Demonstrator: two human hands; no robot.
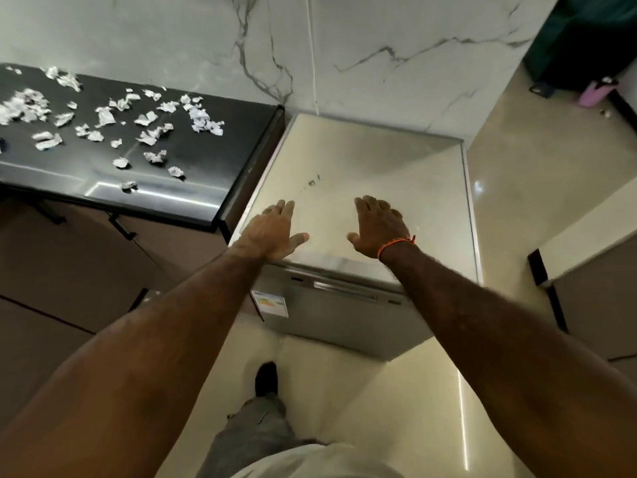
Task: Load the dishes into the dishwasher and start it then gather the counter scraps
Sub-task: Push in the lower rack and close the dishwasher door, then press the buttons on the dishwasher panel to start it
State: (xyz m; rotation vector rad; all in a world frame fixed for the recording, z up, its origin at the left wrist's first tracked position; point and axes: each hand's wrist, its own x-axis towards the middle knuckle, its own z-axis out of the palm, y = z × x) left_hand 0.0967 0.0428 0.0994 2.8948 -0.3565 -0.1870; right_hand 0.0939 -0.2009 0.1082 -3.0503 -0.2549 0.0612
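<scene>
Hands: two, left hand (275,229) and right hand (377,227), fingers straight, flat over the closed grey steel dishwasher (344,315), grasping nothing.
Scraps: many crumpled white paper scraps (103,122) on the black glossy counter (193,174), too many to count.

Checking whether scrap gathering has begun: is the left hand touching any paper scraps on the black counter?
Apart. The head view shows the left hand over the dishwasher top, with bare counter between it and the paper scraps.

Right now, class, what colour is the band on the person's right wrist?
Orange. The band shows best in the head view, beside the right hand.
</scene>
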